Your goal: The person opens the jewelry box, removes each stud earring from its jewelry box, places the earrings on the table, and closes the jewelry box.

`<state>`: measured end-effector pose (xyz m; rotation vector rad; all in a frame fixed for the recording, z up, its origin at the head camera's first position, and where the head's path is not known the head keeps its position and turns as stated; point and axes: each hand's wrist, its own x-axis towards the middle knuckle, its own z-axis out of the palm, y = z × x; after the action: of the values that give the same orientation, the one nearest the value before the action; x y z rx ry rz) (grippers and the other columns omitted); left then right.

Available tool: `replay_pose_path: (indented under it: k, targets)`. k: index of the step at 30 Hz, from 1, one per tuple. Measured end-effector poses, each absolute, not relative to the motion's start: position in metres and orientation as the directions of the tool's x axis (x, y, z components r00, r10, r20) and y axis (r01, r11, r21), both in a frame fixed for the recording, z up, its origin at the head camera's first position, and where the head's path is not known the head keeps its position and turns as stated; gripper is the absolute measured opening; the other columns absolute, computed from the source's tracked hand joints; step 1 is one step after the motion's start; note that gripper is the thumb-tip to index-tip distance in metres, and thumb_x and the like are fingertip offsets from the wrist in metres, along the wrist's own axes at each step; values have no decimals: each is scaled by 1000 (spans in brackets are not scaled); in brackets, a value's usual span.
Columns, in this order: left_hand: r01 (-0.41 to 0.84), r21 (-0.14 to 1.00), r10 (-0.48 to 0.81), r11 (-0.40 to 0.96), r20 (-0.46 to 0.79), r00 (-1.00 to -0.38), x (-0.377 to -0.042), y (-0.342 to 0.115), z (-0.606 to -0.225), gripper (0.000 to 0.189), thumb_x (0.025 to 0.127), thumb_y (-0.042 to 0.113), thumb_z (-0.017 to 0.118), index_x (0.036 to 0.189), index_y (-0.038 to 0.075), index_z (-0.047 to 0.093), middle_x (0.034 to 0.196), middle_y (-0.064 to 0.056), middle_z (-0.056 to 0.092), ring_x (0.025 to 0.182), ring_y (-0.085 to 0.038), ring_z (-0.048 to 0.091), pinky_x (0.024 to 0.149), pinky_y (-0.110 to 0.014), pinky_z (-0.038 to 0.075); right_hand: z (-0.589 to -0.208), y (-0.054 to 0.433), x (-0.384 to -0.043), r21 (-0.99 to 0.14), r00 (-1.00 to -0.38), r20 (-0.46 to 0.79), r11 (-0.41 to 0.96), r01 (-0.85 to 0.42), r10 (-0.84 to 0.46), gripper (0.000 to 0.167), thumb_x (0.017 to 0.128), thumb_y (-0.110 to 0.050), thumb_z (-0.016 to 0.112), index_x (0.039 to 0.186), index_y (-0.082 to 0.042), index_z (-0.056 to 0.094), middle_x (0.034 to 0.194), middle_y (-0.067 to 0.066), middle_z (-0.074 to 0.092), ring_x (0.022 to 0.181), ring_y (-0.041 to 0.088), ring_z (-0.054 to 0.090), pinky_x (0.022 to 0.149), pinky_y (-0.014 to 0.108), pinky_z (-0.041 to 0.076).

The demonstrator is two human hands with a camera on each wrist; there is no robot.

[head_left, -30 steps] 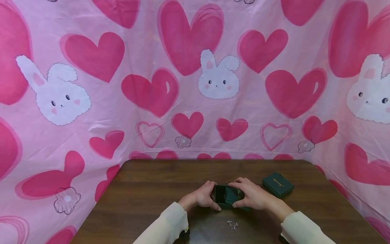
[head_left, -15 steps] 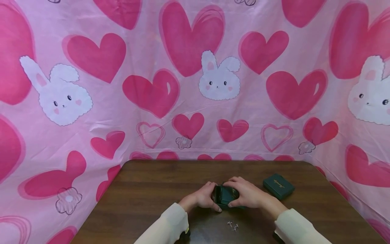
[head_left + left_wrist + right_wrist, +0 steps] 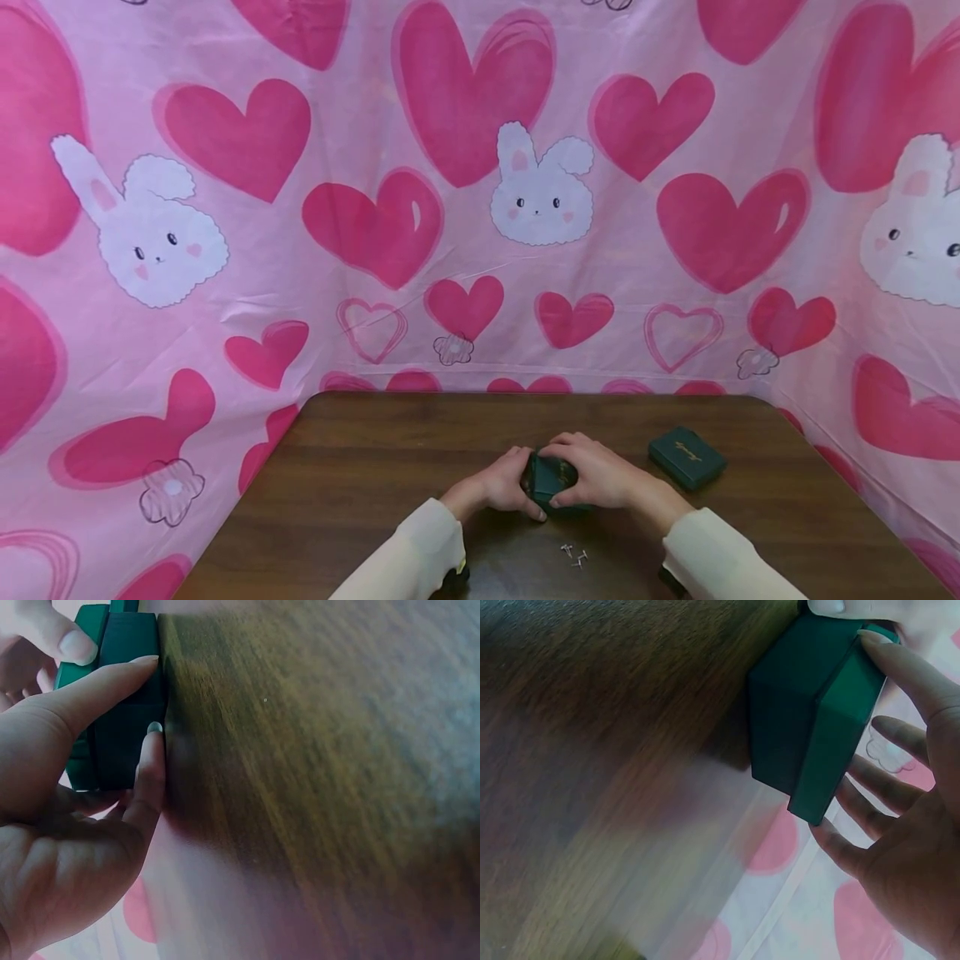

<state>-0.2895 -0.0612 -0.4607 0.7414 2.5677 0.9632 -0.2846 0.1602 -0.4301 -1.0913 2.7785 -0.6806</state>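
A small dark green box (image 3: 776,720) stands on the table between both hands. My left hand (image 3: 501,483) grips its left side, the thumb along the near wall and the fingers round the other side in the left wrist view. A green lid (image 3: 841,735) with a gold mark lies over the top of the box. My right hand (image 3: 600,473) holds that lid from the right, thumb at the near edge and fingers at the far edge. The inside of the box is hidden under the lid.
Another green box (image 3: 686,457) with gold lettering lies to the right of my right hand. Several small silvery nail-like pieces (image 3: 576,556) are scattered nearer the front on the brown wooden table (image 3: 375,483). A pink heart-patterned cloth (image 3: 360,333) hangs behind the table.
My right hand has moved left with the lid, over the box opening, which showed dark earlier and is now covered. My left hand has stayed in place on the box.
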Motion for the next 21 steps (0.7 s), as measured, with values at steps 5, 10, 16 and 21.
replay_pose_path:
  k: [5,10,16,21]
  targets:
    - [354,678,555,644,-95,-826,-293,-61,-464,73,75,21,93,134,13,50,120,1,50,105,-15,49,105,-44,46,-429,158,-285,-426,-733,89,640,-640,-674,66,79,-41,87,132,-9,65,131,11,58,118,31,52,97,61,45]
    - [359,676,557,644,-91,-826,-293,-61,-464,74,73,19,94,132,12,50,121,0,51,105,-15,49,102,-41,47,-430,155,-285,-427,-733,81,641,-638,-676,66,79,-40,87,133,-9,65,133,12,58,120,33,52,99,63,44]
    - [369,657,548,657,-80,-832,-290,-60,-462,75,71,20,96,130,12,52,118,1,51,102,-12,49,96,-34,47,-436,154,-285,-420,-731,58,648,-635,-679,66,78,-38,88,132,-8,65,134,13,57,121,35,52,101,66,41]
    - [356,654,533,667,-86,-841,-289,-61,-460,75,70,20,96,129,10,52,115,0,51,99,-12,49,95,-33,48,-441,155,-286,-439,-734,47,646,-624,-677,66,78,-37,89,133,-10,64,133,10,58,119,33,54,99,62,44]
